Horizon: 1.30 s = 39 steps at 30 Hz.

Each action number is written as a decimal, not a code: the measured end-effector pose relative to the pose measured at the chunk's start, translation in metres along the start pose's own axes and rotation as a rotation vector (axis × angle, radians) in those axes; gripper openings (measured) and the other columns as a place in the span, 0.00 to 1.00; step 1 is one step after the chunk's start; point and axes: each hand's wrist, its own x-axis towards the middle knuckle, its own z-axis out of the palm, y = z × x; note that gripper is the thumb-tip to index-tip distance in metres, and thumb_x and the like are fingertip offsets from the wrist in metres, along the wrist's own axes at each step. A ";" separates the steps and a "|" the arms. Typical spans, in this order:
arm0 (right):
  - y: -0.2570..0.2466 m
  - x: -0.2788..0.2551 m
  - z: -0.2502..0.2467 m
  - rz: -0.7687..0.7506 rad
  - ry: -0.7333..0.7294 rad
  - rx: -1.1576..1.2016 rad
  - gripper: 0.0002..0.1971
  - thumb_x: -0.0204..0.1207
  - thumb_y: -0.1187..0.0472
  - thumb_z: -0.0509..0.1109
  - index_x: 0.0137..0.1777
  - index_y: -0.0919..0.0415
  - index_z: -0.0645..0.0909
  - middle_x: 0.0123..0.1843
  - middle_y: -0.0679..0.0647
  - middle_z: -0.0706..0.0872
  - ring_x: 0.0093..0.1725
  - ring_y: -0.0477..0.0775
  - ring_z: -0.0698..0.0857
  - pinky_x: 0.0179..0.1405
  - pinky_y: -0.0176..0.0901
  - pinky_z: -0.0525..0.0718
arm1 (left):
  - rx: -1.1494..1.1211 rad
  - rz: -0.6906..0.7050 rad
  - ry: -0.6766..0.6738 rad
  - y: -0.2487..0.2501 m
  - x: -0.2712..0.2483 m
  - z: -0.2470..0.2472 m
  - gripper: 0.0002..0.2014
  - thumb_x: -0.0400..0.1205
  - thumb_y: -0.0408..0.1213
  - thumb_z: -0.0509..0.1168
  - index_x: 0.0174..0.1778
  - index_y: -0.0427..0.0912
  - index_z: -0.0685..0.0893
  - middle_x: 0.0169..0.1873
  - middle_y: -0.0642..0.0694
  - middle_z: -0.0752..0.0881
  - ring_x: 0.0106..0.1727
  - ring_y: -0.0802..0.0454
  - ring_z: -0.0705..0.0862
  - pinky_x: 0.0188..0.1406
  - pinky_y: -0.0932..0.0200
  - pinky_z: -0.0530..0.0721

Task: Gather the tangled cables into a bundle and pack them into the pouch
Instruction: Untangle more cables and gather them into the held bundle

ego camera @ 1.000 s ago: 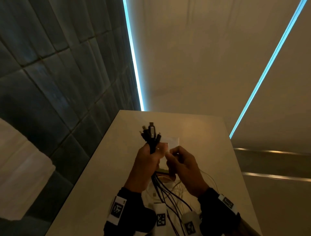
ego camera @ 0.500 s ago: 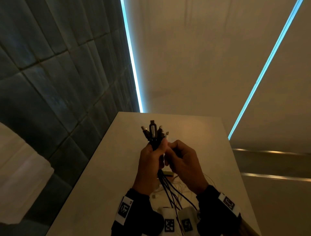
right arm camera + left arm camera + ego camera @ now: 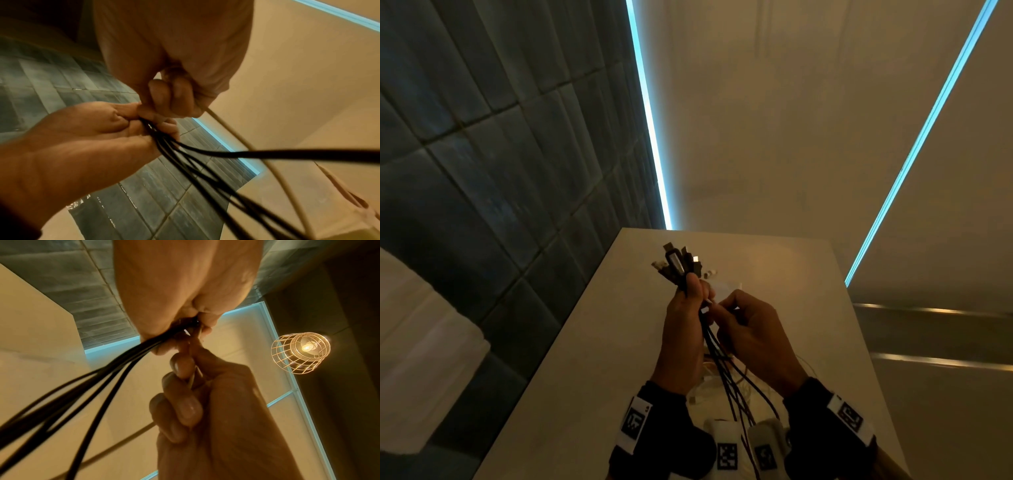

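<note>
— Where are you in this?

— Gathering, not packing. My left hand [image 3: 683, 329] is fisted round the black cables [image 3: 726, 373], plugs fanned out above the table [image 3: 592, 342]; my right hand [image 3: 751, 337] pinches a white cable [image 3: 236, 133] beside that fist.

— Next?

— Probably tuck the white one in with the black ones, then coil the hanging tails. I can't make out the pouch.

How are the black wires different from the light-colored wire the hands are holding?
The black cables are many, gripped together in the left hand; the pale cream cable is a single strand, pinched by the right hand. The black ones look thicker. Both hang down toward the beige table.
</note>
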 end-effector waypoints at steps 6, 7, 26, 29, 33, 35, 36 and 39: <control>-0.005 -0.001 0.000 0.000 0.000 0.070 0.09 0.84 0.62 0.62 0.50 0.61 0.84 0.23 0.38 0.81 0.19 0.38 0.76 0.21 0.27 0.71 | -0.095 -0.010 -0.151 -0.001 0.000 0.004 0.20 0.82 0.56 0.55 0.32 0.49 0.81 0.35 0.47 0.84 0.57 0.43 0.84 0.73 0.31 0.71; -0.005 -0.001 0.000 0.004 -0.008 0.076 0.09 0.85 0.61 0.62 0.50 0.62 0.84 0.22 0.39 0.80 0.19 0.38 0.76 0.21 0.27 0.71 | -0.061 0.014 -0.153 -0.002 0.000 0.004 0.19 0.82 0.53 0.54 0.31 0.50 0.82 0.35 0.49 0.85 0.57 0.44 0.85 0.73 0.32 0.71; 0.127 -0.018 -0.016 0.108 -0.218 -0.371 0.17 0.81 0.60 0.62 0.30 0.51 0.78 0.25 0.42 0.77 0.28 0.39 0.76 0.34 0.38 0.72 | -0.111 0.052 0.106 0.026 0.012 -0.038 0.15 0.89 0.40 0.53 0.37 0.43 0.75 0.20 0.53 0.62 0.17 0.60 0.56 0.14 0.66 0.56; 0.147 -0.023 -0.023 0.262 -0.194 -0.491 0.21 0.81 0.64 0.63 0.27 0.44 0.77 0.25 0.43 0.79 0.27 0.40 0.77 0.34 0.42 0.75 | -0.097 0.020 0.138 0.025 0.012 -0.046 0.15 0.89 0.41 0.53 0.37 0.43 0.74 0.20 0.53 0.62 0.17 0.59 0.56 0.14 0.66 0.55; 0.097 -0.007 -0.018 0.283 0.051 -0.206 0.13 0.81 0.61 0.66 0.37 0.66 0.82 0.26 0.53 0.77 0.23 0.46 0.72 0.24 0.41 0.72 | 0.005 -0.102 0.135 0.020 0.010 -0.045 0.15 0.89 0.42 0.53 0.37 0.43 0.73 0.20 0.49 0.70 0.15 0.57 0.60 0.14 0.67 0.56; 0.053 0.000 -0.016 0.158 0.072 0.033 0.12 0.83 0.63 0.65 0.41 0.70 0.81 0.24 0.55 0.74 0.21 0.47 0.68 0.20 0.37 0.67 | 0.044 -0.158 0.130 0.020 0.009 -0.041 0.15 0.89 0.41 0.52 0.39 0.42 0.73 0.22 0.44 0.79 0.15 0.54 0.69 0.13 0.66 0.63; 0.032 0.001 -0.015 0.084 0.042 0.125 0.11 0.83 0.65 0.64 0.42 0.72 0.79 0.24 0.54 0.72 0.20 0.47 0.67 0.19 0.36 0.66 | 0.046 -0.183 0.118 0.021 0.008 -0.038 0.14 0.90 0.41 0.51 0.40 0.41 0.73 0.24 0.42 0.84 0.17 0.52 0.75 0.14 0.65 0.67; -0.007 -0.003 -0.006 -0.016 -0.121 0.223 0.10 0.82 0.69 0.63 0.40 0.76 0.78 0.23 0.46 0.76 0.20 0.43 0.68 0.21 0.32 0.67 | -0.036 -0.244 0.048 0.022 0.005 -0.029 0.15 0.90 0.43 0.50 0.43 0.38 0.74 0.37 0.34 0.91 0.32 0.42 0.89 0.28 0.56 0.84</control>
